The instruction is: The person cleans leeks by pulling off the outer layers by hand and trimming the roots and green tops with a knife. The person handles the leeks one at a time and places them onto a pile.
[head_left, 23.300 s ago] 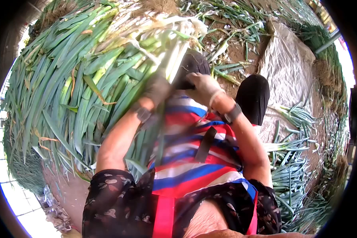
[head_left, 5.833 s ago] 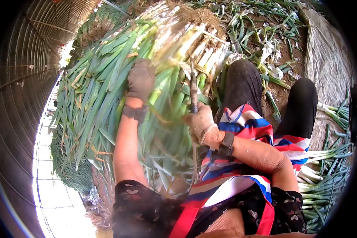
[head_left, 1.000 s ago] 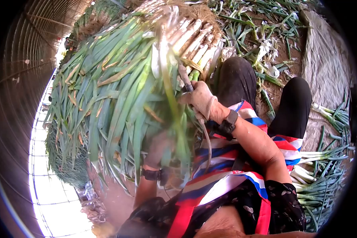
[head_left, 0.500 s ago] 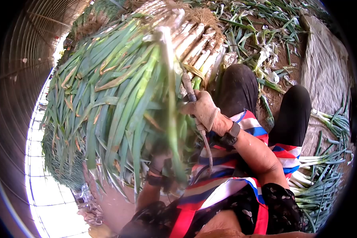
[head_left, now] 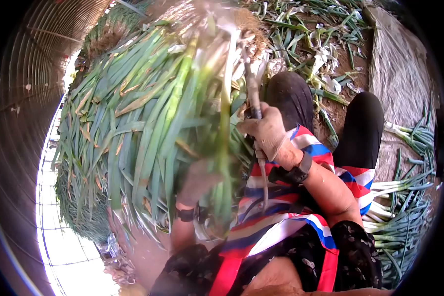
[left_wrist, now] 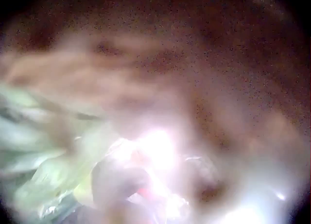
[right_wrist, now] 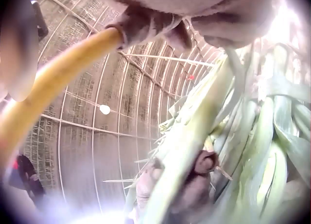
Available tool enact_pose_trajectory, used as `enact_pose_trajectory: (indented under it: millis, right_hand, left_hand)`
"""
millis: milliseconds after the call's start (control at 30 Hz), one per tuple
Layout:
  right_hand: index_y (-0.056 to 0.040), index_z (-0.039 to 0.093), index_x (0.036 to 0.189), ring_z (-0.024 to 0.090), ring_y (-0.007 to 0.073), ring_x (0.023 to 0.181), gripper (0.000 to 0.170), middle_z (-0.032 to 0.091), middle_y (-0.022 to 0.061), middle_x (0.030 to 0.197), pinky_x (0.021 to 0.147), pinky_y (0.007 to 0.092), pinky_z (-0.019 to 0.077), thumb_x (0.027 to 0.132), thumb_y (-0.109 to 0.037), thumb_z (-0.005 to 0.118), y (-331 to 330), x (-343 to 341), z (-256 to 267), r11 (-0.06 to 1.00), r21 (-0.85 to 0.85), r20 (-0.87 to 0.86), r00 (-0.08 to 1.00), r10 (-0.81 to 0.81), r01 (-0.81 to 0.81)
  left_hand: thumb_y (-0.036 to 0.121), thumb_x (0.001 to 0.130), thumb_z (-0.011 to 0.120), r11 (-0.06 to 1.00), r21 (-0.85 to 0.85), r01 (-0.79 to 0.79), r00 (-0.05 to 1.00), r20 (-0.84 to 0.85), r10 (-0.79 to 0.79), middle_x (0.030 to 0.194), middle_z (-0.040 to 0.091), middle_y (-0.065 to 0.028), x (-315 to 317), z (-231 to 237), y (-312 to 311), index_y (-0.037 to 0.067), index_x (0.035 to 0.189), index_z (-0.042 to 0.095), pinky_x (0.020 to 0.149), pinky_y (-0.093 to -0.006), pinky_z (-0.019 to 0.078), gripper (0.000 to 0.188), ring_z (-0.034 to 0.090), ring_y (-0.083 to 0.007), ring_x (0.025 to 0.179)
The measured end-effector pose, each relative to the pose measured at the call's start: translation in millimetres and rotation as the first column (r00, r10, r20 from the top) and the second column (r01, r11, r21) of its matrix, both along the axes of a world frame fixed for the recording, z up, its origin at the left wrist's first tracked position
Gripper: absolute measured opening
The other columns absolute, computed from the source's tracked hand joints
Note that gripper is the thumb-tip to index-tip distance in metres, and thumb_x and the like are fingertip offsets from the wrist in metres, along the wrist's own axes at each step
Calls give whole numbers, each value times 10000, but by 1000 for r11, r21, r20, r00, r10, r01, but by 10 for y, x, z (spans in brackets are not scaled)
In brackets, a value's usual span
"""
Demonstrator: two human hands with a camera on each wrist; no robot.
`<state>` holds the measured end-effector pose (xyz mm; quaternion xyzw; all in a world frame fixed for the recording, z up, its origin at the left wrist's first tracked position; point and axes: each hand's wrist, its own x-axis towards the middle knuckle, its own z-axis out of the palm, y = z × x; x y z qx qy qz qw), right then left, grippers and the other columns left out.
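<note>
In the head view my gloved left hand point(head_left: 198, 182), blurred, grips a long leek point(head_left: 226, 103) low on its green part, its pale end pointing away. The right wrist view shows the left fingers point(right_wrist: 194, 190) round that leek point(right_wrist: 189, 131). My gloved right hand point(head_left: 269, 130) holds a dark rod-like tool point(head_left: 252, 91) just right of the leek, with a thin hose point(head_left: 264, 182) trailing toward the apron. At the top of the right wrist view, the right hand point(right_wrist: 184, 19) has the yellowish hose point(right_wrist: 77, 68) beside it. The left wrist view is badly blurred, with leaves point(left_wrist: 58, 170) at lower left.
A big heap of leeks point(head_left: 128, 123) lies to the left, roots away from me. Loose leaves and peelings point(head_left: 325, 59) litter the soil beyond my knees. On the right lie a grey sheet point(head_left: 399, 69) and paler leeks point(head_left: 399, 222). A ribbed wall curves along the left.
Over the last half second, the right hand and tool have shifted slightly right and the tool stands straighter. The left hand has risen a little, and the leek's pale end has swung right.
</note>
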<state>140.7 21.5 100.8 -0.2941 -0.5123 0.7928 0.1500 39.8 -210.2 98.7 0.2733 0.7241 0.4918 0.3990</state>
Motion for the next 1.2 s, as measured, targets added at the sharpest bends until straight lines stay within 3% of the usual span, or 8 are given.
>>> enact_pose_trajectory:
  millis: [67, 133, 300, 433, 600, 933, 1067, 1200]
  right_hand:
    - [-20, 593, 993, 481, 120, 476, 257, 552, 10, 684, 426, 292, 388, 786, -70, 737, -6, 54, -56, 995, 28, -25, 996, -91, 91]
    - [-22, 573, 988, 458, 128, 439, 245, 529, 11, 656, 390, 300, 366, 806, -76, 728, -64, 50, -191, 993, -2, 2, 993, -122, 122]
    - [-36, 536, 926, 424, 174, 366, 195, 473, 29, 576, 317, 331, 326, 841, -92, 702, -76, 107, -90, 888, -458, -15, 998, -60, 46]
    - [-28, 528, 940, 410, 191, 329, 199, 472, 42, 606, 280, 356, 344, 841, -89, 689, -65, 4, -756, 954, 289, -174, 985, -25, 75]
    - [-20, 583, 904, 446, 165, 376, 153, 538, 39, 676, 321, 315, 355, 830, -84, 701, -150, -52, -640, 968, -26, 48, 967, -249, 250]
    - [-22, 585, 844, 447, 108, 387, 149, 507, 12, 618, 334, 278, 331, 840, -96, 714, 20, 136, -90, 991, -125, -57, 998, 32, -39]
    - [-24, 576, 818, 444, 123, 380, 149, 515, 18, 627, 330, 302, 339, 839, -88, 709, -82, -8, -252, 949, -314, -22, 999, 28, -34]
    - [-18, 566, 950, 470, 145, 405, 202, 528, 25, 647, 348, 317, 361, 832, -80, 718, -329, -137, -398, 965, -254, 30, 996, 83, -73]
  left_hand:
    - [229, 818, 738, 975, -69, 210, 778, -593, -209, 885, 713, -84, -21, -82, 203, 50, 1131, 700, 630, -326, 523, 363, 663, -178, 702]
    - [220, 803, 732, 870, -292, 397, -141, -956, -256, 780, 673, -75, -90, -330, 306, 67, 1036, 713, 574, -358, 501, 280, 629, -204, 626]
    - [203, 815, 691, 909, -407, 87, -95, -912, -400, 691, 586, -57, 252, -699, 445, 109, 861, 661, 546, -401, 471, 109, 589, -256, 585]
    - [202, 827, 681, 922, -343, 179, -77, -939, -335, 706, 594, -67, 355, -835, 601, 121, 818, 631, 537, -416, 460, 96, 593, -268, 595]
    - [238, 827, 721, 900, -420, 119, 38, -904, -427, 686, 625, -118, 696, -577, 568, 83, 838, 663, 523, -431, 460, 166, 610, -311, 588]
    - [207, 834, 738, 990, 135, 34, 903, -428, 28, 869, 692, -179, 886, -482, 604, 15, 1024, 696, 705, -422, 534, 273, 661, -359, 735]
    - [201, 832, 746, 893, -431, 133, 472, -765, -439, 873, 697, -141, 647, -341, 512, 24, 1005, 703, 775, -397, 532, 251, 672, -312, 827]
    - [173, 890, 637, 885, -385, -262, -523, -714, -466, 936, 669, -154, 82, 80, 471, 38, 1121, 660, 634, -360, 494, 268, 654, -279, 795]
